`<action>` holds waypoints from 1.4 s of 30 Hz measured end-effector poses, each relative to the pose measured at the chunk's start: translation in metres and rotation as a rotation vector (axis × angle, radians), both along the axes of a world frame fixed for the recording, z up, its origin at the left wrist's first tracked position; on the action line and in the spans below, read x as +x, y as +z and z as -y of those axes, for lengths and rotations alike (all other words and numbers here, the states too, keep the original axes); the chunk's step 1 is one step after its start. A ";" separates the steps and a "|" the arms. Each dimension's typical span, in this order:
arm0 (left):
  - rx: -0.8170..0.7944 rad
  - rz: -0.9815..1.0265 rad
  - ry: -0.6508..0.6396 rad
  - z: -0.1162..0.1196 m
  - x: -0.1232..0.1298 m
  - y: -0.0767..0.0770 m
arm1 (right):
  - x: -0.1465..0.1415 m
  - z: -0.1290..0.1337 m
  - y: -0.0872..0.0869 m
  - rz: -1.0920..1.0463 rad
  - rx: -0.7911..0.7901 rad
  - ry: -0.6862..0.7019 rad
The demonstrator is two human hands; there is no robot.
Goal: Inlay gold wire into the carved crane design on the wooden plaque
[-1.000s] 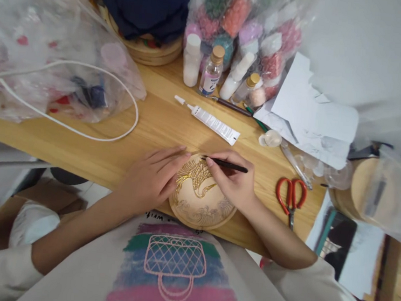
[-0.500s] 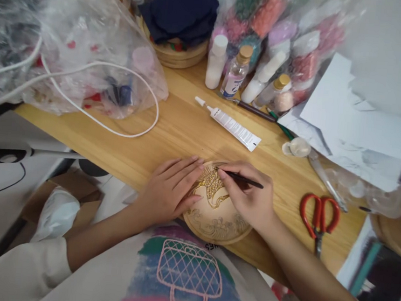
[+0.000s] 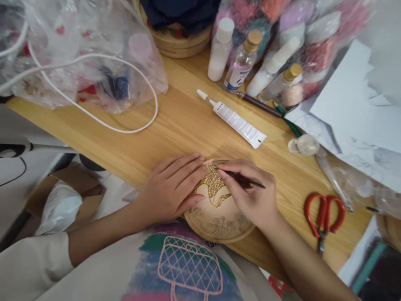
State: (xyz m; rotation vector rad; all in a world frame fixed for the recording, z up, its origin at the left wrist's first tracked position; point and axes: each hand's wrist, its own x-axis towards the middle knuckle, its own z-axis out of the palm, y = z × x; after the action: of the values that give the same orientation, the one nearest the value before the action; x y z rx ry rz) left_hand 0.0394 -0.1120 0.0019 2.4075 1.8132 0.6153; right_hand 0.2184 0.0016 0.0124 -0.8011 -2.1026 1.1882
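Note:
A round, pale wooden-looking disc [image 3: 207, 212] lies at the table's front edge, close to my shirt. Gold cord-like relief lines [image 3: 214, 183] cover its upper part, and thin dark wave lines are drawn along the lower part. My left hand [image 3: 172, 185] rests flat with fingers stretched out, its fingertips and thumb over the disc's left side. Pinched in my right hand [image 3: 253, 192] is a slim, dark, pen-like tool [image 3: 250, 179]; its kind I cannot make out. The tool's tip touches or hovers just above the top of the gold lines.
Beyond the disc lies a white tube [image 3: 238, 123] with a nozzle. Several bottles [image 3: 241, 62] stand at the back. Red-handled pliers or cutters [image 3: 324, 215] lie to the right, near papers [image 3: 365, 118]. A plastic bag [image 3: 89, 52] and white cable [image 3: 124, 59] fill the left.
The view has shifted slightly, so the things on the table appear a little displaced. Both hands keep nearly the same pose on the disc; the tool's tip stays at the gold lines.

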 end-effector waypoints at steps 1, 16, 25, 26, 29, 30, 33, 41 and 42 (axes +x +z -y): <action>-0.002 0.002 0.000 0.000 0.000 0.000 | 0.000 0.000 0.000 0.002 -0.004 -0.001; -0.011 -0.011 -0.012 0.000 0.000 0.001 | -0.001 -0.001 0.002 0.015 0.007 0.008; 0.026 -0.020 -0.018 -0.001 0.000 0.000 | 0.000 -0.001 0.001 -0.030 -0.029 0.074; 0.026 -0.020 -0.019 -0.001 0.000 0.000 | 0.000 -0.001 0.001 -0.028 -0.029 0.075; 0.015 -0.020 -0.017 0.000 0.000 0.001 | 0.000 -0.002 0.001 -0.019 -0.028 0.073; 0.013 -0.017 -0.016 -0.001 0.000 0.001 | 0.000 -0.002 0.001 -0.018 -0.027 0.073; 0.019 -0.009 -0.014 -0.001 0.000 0.001 | 0.000 -0.002 0.001 -0.019 -0.021 0.079; 0.030 -0.028 -0.015 -0.002 0.001 0.002 | 0.001 -0.001 0.001 -0.023 -0.015 0.077; 0.031 -0.030 -0.015 -0.002 0.000 0.002 | 0.001 -0.001 0.001 -0.024 -0.015 0.073</action>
State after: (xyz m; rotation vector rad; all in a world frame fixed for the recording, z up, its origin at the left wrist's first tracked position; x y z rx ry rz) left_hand 0.0399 -0.1105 0.0038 2.4614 1.8089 0.6138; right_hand 0.2195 0.0030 0.0133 -0.7187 -2.1217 1.2477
